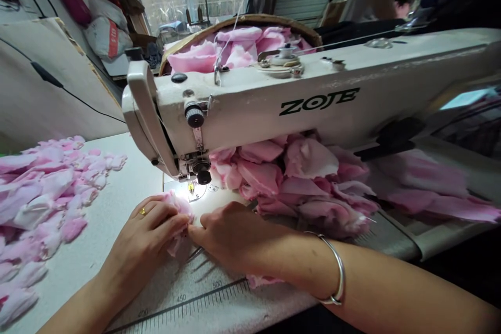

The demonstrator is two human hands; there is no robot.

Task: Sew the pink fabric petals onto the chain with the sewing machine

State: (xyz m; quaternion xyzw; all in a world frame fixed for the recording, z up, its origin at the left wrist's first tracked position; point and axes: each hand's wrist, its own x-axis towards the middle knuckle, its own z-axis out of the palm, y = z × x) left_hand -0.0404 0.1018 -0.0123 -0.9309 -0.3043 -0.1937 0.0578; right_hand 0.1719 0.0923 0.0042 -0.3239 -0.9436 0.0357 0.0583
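Pink fuzzy fabric petal (pixel 177 207) lies on the white desk (pixel 117 203), beside the needle of the cream ZOTE sewing machine (pixel 313 99). I see my left hand (pixel 151 235) with its grip pinched on it. My right hand (pixel 230 235) touches its edge, but I cannot tell that grip.

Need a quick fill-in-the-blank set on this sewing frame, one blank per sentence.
1. The left hand and right hand hold a ___ fabric piece at the sewing machine.
2. The ring sits on the ___ hand.
3. The bangle circles the ___ wrist.
4. The scale on the table reads 400, 450 and ___.
Missing words: pink; left; right; 500.
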